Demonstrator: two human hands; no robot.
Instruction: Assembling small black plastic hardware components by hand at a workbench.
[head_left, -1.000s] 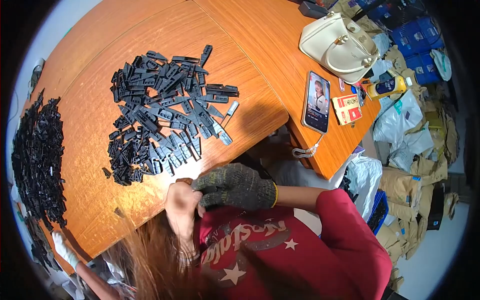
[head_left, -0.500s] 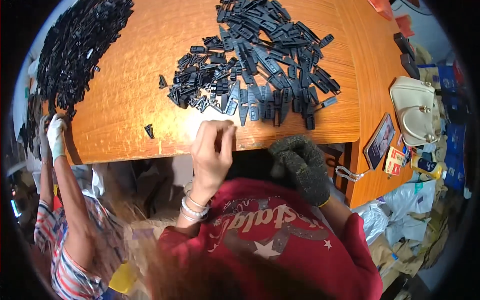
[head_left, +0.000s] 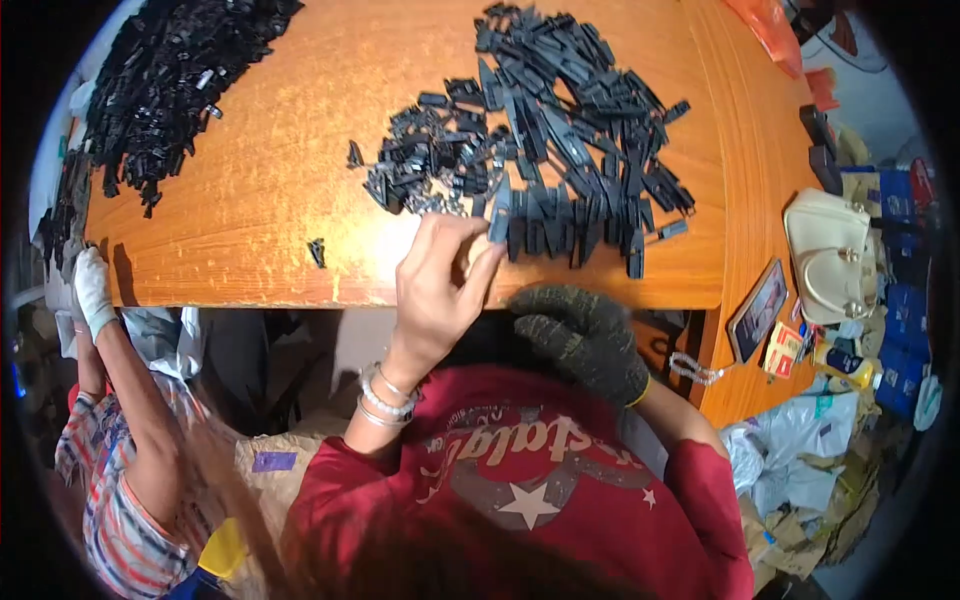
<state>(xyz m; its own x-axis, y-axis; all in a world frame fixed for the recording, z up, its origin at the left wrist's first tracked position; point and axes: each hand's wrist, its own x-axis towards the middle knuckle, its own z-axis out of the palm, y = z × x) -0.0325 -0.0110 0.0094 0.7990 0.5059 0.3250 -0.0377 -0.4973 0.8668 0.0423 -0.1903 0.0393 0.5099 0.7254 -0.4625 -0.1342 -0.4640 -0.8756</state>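
My bare left hand (head_left: 443, 275), with bracelets at its wrist, reaches over the table's near edge. Its thumb and forefinger pinch the near end of a flat black plastic piece (head_left: 499, 212) at the front of a heap of long black plastic parts (head_left: 560, 110). Beside that heap, on its left, lie smaller black clip-like parts (head_left: 425, 150). My right hand (head_left: 585, 340), in a dark speckled knit glove, is curled closed just below the table edge. Whatever its fingers may hold is hidden.
One loose black clip (head_left: 317, 252) lies left of my left hand. A co-worker's gloved hand (head_left: 92, 285) is at the far left, near a big black pile (head_left: 170, 90). To the right are a cream handbag (head_left: 828, 255), a phone (head_left: 757, 310) and a yellow bottle (head_left: 850, 365).
My left hand has moved forward and right onto the heap's front piece. My gloved right hand has shifted slightly down and left. The whole view has shifted a little.
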